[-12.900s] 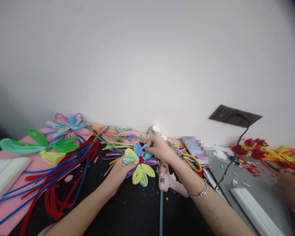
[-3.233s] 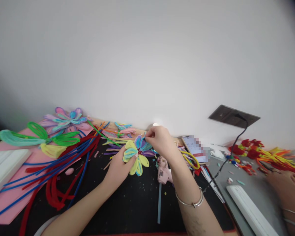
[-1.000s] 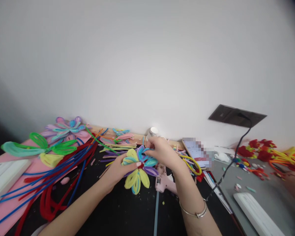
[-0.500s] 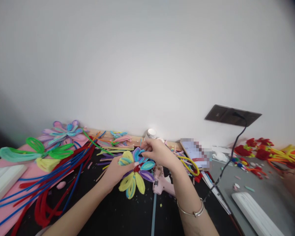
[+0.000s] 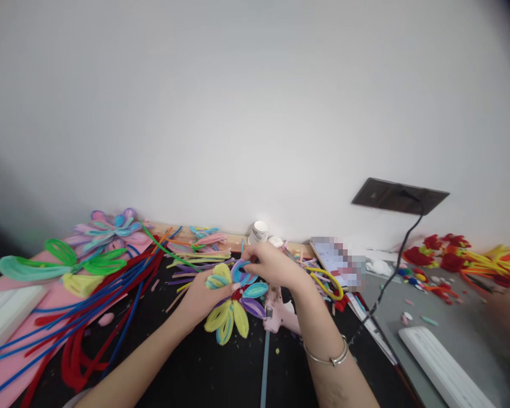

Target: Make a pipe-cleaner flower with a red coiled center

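Observation:
A pipe-cleaner flower (image 5: 227, 318) with yellow, blue and purple petals and a red centre is held over the black table. My left hand (image 5: 204, 297) grips its left side, thumb near the red centre. At the top, my right hand (image 5: 268, 263) pinches a blue and purple petal (image 5: 240, 272), with a thin blue stem end sticking up by the fingers. A pink glue gun (image 5: 278, 317) with a pale glue stick (image 5: 265, 362) lies just right of the flower, partly behind my right forearm.
Flowers (image 5: 74, 266) and blue and red pipe cleaners (image 5: 131, 277) lie at left. A paper cup (image 5: 259, 231) and a phone (image 5: 334, 263) are at the back. A black cable (image 5: 397, 266) hangs from the wall socket (image 5: 399, 195). Another person's hand (image 5: 508, 311) is far right.
My right hand has shifted slightly at the top petal, which now looks turned a little. The flower stays in nearly the same place in my left hand. The view has moved slightly.

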The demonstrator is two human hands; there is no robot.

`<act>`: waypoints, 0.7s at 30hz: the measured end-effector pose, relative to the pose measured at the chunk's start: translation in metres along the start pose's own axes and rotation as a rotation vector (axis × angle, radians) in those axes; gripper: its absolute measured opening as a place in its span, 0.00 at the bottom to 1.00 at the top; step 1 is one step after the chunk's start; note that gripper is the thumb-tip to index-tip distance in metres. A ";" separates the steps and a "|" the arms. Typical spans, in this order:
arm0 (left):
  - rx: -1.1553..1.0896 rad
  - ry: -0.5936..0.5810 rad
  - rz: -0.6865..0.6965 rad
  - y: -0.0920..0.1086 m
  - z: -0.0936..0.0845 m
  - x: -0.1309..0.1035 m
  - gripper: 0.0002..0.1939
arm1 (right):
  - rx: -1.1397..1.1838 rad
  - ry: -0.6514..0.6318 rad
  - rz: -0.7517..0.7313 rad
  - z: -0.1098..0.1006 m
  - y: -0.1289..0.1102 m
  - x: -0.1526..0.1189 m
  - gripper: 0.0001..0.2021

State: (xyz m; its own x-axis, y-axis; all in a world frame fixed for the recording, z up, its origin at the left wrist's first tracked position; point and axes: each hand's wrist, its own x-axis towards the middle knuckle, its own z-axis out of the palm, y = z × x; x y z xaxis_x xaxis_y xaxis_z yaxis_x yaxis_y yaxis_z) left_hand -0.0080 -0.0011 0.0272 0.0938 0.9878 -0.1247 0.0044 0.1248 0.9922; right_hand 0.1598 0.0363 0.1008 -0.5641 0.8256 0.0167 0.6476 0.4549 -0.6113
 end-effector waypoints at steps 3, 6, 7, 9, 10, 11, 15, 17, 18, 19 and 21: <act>-0.002 0.001 -0.003 -0.002 0.000 -0.001 0.14 | -0.036 0.015 -0.048 0.001 0.002 0.000 0.07; -0.009 -0.008 -0.008 -0.006 -0.001 0.000 0.14 | -0.074 0.025 -0.099 0.003 0.003 0.001 0.06; -0.006 -0.009 -0.009 -0.007 -0.002 0.000 0.14 | -0.089 0.029 -0.111 0.003 0.003 0.001 0.06; -0.003 -0.006 -0.004 -0.009 -0.003 0.001 0.14 | -0.110 0.043 -0.123 0.004 0.003 0.002 0.06; -0.008 -0.005 0.003 -0.009 -0.003 0.001 0.14 | -0.109 0.049 -0.123 0.004 0.003 0.002 0.06; -0.020 -0.004 0.011 -0.010 -0.004 0.002 0.13 | -0.099 0.052 -0.120 0.004 0.003 0.002 0.06; -0.044 -0.011 0.016 -0.009 -0.003 0.001 0.12 | -0.043 0.053 -0.124 0.003 0.000 0.001 0.06; -0.020 0.001 0.009 -0.009 -0.003 0.000 0.12 | -0.005 0.066 -0.175 0.002 -0.003 -0.001 0.12; -0.010 0.006 0.007 -0.009 -0.003 0.000 0.12 | 0.019 0.071 -0.209 0.001 -0.005 -0.001 0.15; -0.007 0.011 0.005 -0.009 -0.003 0.000 0.12 | 0.042 0.071 -0.237 0.000 -0.006 -0.002 0.19; -0.009 0.007 -0.002 -0.010 -0.003 0.000 0.13 | 0.066 0.058 -0.251 -0.001 -0.007 -0.002 0.21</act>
State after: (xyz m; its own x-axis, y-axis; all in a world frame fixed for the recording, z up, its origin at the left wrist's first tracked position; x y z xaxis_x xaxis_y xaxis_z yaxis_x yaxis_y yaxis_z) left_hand -0.0108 -0.0020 0.0178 0.0866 0.9882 -0.1264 -0.0041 0.1272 0.9919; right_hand 0.1573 0.0316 0.1057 -0.6710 0.7085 0.2186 0.4554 0.6264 -0.6326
